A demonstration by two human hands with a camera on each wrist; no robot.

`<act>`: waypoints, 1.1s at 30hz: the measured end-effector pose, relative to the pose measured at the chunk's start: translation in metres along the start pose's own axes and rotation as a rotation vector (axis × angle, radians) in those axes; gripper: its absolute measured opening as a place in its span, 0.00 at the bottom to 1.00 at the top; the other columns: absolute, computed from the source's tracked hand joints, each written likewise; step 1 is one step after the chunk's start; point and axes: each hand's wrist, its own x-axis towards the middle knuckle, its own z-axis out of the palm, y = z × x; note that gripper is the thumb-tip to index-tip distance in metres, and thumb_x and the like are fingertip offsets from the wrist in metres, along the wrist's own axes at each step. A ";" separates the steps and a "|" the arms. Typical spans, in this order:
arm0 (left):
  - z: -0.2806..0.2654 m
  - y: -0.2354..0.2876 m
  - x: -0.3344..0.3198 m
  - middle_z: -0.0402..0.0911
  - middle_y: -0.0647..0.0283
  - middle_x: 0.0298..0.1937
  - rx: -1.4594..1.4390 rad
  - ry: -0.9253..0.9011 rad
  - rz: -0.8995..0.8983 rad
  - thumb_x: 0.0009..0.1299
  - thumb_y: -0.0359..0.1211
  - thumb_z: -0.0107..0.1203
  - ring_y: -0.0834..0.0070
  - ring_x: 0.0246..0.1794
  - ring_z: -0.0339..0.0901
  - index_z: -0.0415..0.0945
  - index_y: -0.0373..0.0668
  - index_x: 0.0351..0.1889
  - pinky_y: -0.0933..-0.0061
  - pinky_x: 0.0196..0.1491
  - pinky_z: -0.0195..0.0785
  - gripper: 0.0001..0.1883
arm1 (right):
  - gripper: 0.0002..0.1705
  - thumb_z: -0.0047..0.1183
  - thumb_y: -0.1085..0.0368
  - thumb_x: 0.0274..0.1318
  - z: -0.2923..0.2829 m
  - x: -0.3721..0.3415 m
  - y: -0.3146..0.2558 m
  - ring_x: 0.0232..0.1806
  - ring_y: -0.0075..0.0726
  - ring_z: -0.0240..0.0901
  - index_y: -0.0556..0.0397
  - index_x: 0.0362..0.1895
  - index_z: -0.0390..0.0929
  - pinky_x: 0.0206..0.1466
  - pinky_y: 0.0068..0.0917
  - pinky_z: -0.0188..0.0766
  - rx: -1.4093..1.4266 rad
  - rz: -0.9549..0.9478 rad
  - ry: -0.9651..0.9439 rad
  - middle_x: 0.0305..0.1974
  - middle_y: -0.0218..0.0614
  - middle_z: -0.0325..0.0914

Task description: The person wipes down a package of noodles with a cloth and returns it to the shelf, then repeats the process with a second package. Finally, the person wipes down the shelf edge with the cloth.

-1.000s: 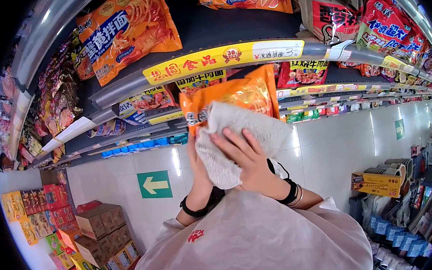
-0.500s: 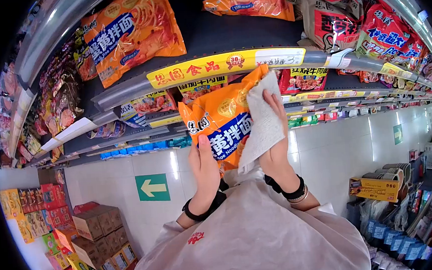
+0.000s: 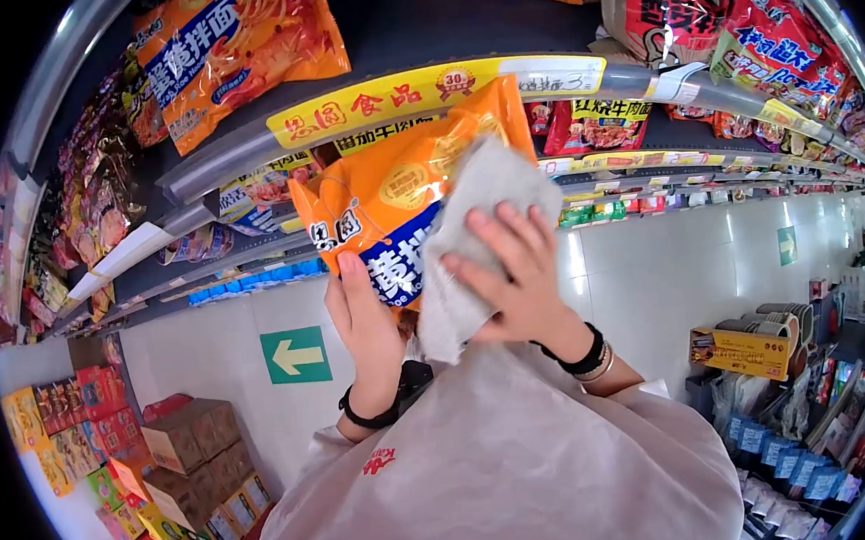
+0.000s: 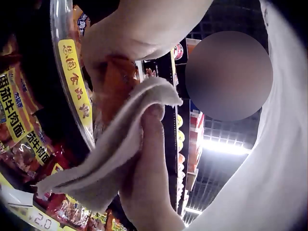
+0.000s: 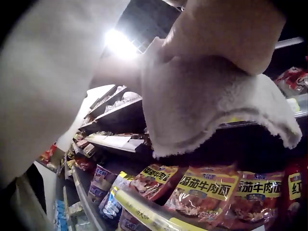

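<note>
In the head view an orange noodle packet [image 3: 387, 188] is held up in front of the shelves, its left side gripped by my left hand [image 3: 366, 320], thumb on the front. My right hand [image 3: 523, 279] presses a light grey cloth [image 3: 460, 238] with spread fingers over the packet's right part, which it covers. In the left wrist view the cloth [image 4: 115, 144] hangs in folds from my right hand [image 4: 151, 178], beside the orange packet [image 4: 118, 86]. The right wrist view shows the cloth [image 5: 192, 101] beneath my right hand [image 5: 226, 33]; the packet is hidden there.
A shelf edge with a yellow label [image 3: 371, 109] runs just behind the packet. Another orange packet [image 3: 242, 53] lies on the upper shelf at the left. Cardboard boxes [image 3: 198, 437] stand on the floor at lower left, and a yellow carton [image 3: 744, 351] at the right.
The cloth has moved from the packet's right edge leftward over its front, with my right hand on it. The packet and my left hand have shifted left in the head view.
</note>
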 end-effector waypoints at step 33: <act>-0.028 -0.010 0.024 0.67 0.62 0.48 0.152 -0.492 -0.376 0.59 0.32 0.51 0.77 0.47 0.65 0.57 0.36 0.52 0.77 0.48 0.58 0.25 | 0.13 0.40 0.68 0.51 0.012 -0.024 0.067 0.31 0.22 0.67 0.65 0.39 0.69 0.33 0.19 0.64 0.859 1.069 0.143 0.31 0.35 0.73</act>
